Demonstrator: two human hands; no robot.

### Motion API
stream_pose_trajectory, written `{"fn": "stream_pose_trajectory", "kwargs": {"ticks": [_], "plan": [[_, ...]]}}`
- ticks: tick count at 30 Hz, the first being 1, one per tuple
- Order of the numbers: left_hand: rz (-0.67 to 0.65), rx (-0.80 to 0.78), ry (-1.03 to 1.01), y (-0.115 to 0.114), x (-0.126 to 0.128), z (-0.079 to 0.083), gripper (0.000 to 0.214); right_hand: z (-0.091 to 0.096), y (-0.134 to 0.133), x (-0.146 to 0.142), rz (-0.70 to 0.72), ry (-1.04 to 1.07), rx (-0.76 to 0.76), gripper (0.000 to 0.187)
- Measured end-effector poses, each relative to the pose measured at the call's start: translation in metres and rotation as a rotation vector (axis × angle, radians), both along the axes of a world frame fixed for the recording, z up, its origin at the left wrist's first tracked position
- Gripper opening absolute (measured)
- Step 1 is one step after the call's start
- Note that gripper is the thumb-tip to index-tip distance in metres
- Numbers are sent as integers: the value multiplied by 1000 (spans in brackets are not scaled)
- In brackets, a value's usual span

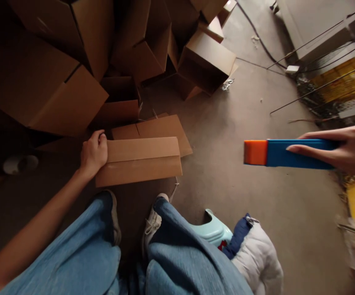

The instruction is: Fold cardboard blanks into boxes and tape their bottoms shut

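Observation:
My left hand (pixel 94 153) grips the left end of a narrow cardboard box (pixel 140 159), its fingers curled over the edge. The box's long closed flaps face up, with a seam running along the middle. Out to the right, my right hand (pixel 346 149) is closed around a blue tape dispenser (pixel 300 153) with an orange end pointing left. A wide gap of floor lies between the dispenser and the box. Just behind the box, a flat-looking cardboard piece (pixel 162 129) partly shows.
Several open cardboard boxes (pixel 208 57) are heaped at the upper left. A pale turquoise stool (pixel 211 229) and a grey padded garment (pixel 257 254) sit beside my right leg. A wire rack (pixel 319 86) and yellow items are at the right. A white roll (pixel 20 164) lies far left.

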State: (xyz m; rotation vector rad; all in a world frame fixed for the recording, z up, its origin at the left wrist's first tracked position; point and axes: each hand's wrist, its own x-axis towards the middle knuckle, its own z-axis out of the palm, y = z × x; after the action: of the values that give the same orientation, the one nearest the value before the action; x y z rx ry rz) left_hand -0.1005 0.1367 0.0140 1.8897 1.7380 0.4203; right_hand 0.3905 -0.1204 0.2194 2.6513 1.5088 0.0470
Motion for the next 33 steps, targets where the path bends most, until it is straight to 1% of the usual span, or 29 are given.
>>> {"fn": "stream_pose_trajectory", "kwargs": {"ticks": [2, 3, 4, 7, 8, 9, 11, 13, 17, 19, 22, 27, 30, 33], "plan": [[-3, 12, -2, 0, -3, 0, 48, -16, 10, -10, -18, 51, 26, 104], [-7, 20, -1, 0, -5, -1, 48, -25, 14, -13, -21, 53, 21, 98], [-9, 28, 0, 0, -8, -1, 47, -34, 17, -15, -23, 49, 3, 88], [-21, 52, -19, 0, -16, -5, 46, -61, 25, -18, -7, 64, -86, 48], [-24, 59, -30, 1, -19, -7, 46, -68, 28, -19, -1, 81, -104, 40], [-25, 65, -41, 1, -21, -9, 45, -74, 31, -20, 5, 99, -111, 36], [-22, 72, -59, 2, -27, -11, 46, -85, 35, -21, 21, 129, -105, 36], [-12, 71, -76, 3, -31, -13, 46, -91, 39, -24, 42, 162, -85, 42], [-6, 65, -125, 5, -37, -13, 48, -97, 45, -34, 117, 220, -60, 64], [0, 48, -149, 6, -42, -13, 49, -99, 48, -43, 163, 248, -59, 71], [12, 7, -195, 6, -55, -18, 51, -105, 52, -62, 219, 285, -57, 69], [-27, -51, -311, 5, -80, -33, 49, -119, 63, -102, 322, 335, -73, 65], [0, -100, -365, 6, -87, -39, 47, -126, 71, -127, 347, 292, -101, 64], [-6, -105, -334, 6, -87, -39, 45, -132, 79, -151, 321, 205, -133, 59]]}}
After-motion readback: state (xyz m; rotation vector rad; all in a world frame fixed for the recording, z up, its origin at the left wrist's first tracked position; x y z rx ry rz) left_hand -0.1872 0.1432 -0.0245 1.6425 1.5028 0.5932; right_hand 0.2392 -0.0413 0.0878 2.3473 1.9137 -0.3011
